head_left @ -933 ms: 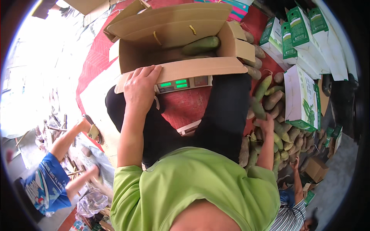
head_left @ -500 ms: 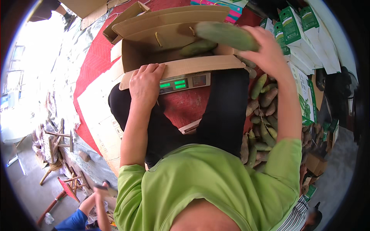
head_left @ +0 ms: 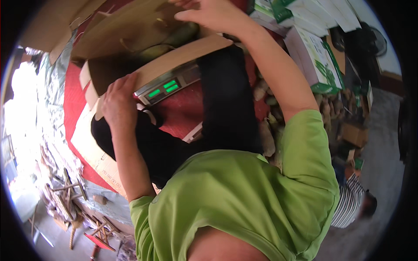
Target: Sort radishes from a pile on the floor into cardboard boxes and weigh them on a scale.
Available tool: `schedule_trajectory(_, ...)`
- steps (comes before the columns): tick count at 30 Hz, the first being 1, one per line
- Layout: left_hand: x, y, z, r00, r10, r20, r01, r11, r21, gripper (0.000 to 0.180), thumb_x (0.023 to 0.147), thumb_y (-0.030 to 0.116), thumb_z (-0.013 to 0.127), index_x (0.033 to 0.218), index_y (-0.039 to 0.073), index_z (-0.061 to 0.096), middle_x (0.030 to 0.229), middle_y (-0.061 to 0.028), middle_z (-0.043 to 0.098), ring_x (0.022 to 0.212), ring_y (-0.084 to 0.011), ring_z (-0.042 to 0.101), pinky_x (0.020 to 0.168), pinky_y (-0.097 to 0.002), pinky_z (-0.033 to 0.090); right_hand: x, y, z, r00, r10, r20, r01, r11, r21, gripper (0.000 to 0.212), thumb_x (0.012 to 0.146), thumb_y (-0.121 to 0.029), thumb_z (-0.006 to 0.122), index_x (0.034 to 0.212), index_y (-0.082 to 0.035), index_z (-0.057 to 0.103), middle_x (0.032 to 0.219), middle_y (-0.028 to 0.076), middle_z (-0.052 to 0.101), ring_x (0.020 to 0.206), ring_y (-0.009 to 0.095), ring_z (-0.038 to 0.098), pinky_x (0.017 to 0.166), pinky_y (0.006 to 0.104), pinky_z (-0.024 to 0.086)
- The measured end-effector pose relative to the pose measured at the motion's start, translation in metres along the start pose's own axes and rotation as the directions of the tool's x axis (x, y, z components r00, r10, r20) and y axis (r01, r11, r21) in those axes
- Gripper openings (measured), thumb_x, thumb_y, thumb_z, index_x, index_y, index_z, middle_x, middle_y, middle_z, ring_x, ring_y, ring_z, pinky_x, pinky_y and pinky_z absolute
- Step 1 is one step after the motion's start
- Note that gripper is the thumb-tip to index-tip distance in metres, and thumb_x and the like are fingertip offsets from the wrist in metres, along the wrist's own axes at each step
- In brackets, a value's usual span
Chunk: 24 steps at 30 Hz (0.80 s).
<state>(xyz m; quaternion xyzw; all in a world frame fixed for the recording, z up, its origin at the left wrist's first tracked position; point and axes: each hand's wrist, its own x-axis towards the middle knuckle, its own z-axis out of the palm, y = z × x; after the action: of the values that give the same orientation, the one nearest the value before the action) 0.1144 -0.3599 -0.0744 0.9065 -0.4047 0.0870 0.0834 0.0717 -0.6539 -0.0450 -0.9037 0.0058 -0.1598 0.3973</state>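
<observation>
An open cardboard box sits on a scale with a green lit display, in front of my knees. My left hand grips the box's near left edge, fingers curled over the flap. My right hand reaches over the box's top, palm down, touching a long green fruit that lies inside with another green fruit. The palm hides whether the fingers still hold it.
Green-and-white cartons stack at the upper right, with a heap of loose fruit beside my right leg. A person in a striped shirt crouches at the lower right. A red mat and wooden scraps lie left.
My right hand came up from the fruit heap carrying a green fruit and has moved it over and down into the box. My left hand stayed on the box edge.
</observation>
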Motion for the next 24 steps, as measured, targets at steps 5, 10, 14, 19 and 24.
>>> schedule_trajectory(5, 0.008, 0.013, -0.001, 1.000, -0.004, 0.006, 0.005, 0.999, -0.033, 0.042, 0.075, -0.004, 0.053, 0.109, 0.017, 0.066, 0.102, -0.0014, 0.066, 0.097, -0.0231, 0.062, 0.083, -0.0369, 0.049, -0.126, 0.078, -0.060, 0.904, 0.406, -0.134, -0.402, 0.914, 0.061, 0.038, 0.083, -0.016, 0.067, 0.117, -0.003, 0.059, 0.107, 0.010, 0.065, 0.099, 0.020, 0.062, 0.086, 0.0308, 0.048)
schedule_trajectory(10, 0.006, 0.015, -0.001, 0.999, -0.032, 0.020, 0.032, 0.999, -0.031, 0.044, 0.077, -0.006, 0.053, 0.111, 0.017, 0.067, 0.103, -0.0020, 0.066, 0.098, -0.0232, 0.062, 0.082, -0.0360, 0.050, -0.299, 0.171, -0.028, 0.733, 0.660, -0.162, -0.679, 0.699, -0.225, 0.035, 0.080, -0.025, 0.064, 0.110, -0.009, 0.064, 0.102, 0.016, 0.066, 0.092, 0.033, 0.064, 0.080, 0.0385, 0.051)
schedule_trajectory(14, 0.001, 0.010, -0.004, 0.997, -0.074, 0.036, 0.075, 0.997, -0.012, 0.049, 0.079, -0.007, 0.052, 0.116, 0.022, 0.065, 0.109, -0.0008, 0.065, 0.100, -0.0225, 0.063, 0.079, -0.0366, 0.052, -0.413, 0.201, 0.024, 0.579, 0.815, -0.013, -0.756, 0.531, -0.383, 0.030, 0.080, -0.030, 0.064, 0.098, -0.005, 0.065, 0.089, 0.019, 0.065, 0.089, 0.037, 0.062, 0.078, 0.0416, 0.049)
schedule_trajectory(19, 0.011, 0.023, 0.002, 0.999, -0.041, 0.003, 0.041, 0.998, -0.047, 0.043, 0.074, -0.006, 0.055, 0.107, 0.017, 0.068, 0.104, -0.0022, 0.067, 0.099, -0.0230, 0.062, 0.085, -0.0366, 0.049, -0.578, 0.196, 0.064, 0.387, 0.900, -0.202, -0.872, 0.286, -0.397, 0.061, 0.073, -0.045, 0.066, 0.120, -0.007, 0.056, 0.114, 0.019, 0.061, 0.109, 0.037, 0.056, 0.092, 0.0449, 0.045)
schedule_trajectory(24, 0.004, 0.017, -0.002, 0.999, -0.048, -0.022, 0.049, 0.999, 0.015, 0.040, 0.074, -0.002, 0.057, 0.107, 0.019, 0.068, 0.104, 0.0010, 0.067, 0.098, -0.0208, 0.062, 0.085, -0.0368, 0.048, -0.525, 0.116, 0.081, -0.122, 0.990, -0.065, -0.699, -0.132, -0.703, 0.078, 0.066, -0.038, 0.079, 0.132, -0.018, 0.043, 0.130, 0.008, 0.052, 0.124, 0.029, 0.047, 0.099, 0.0459, 0.040)
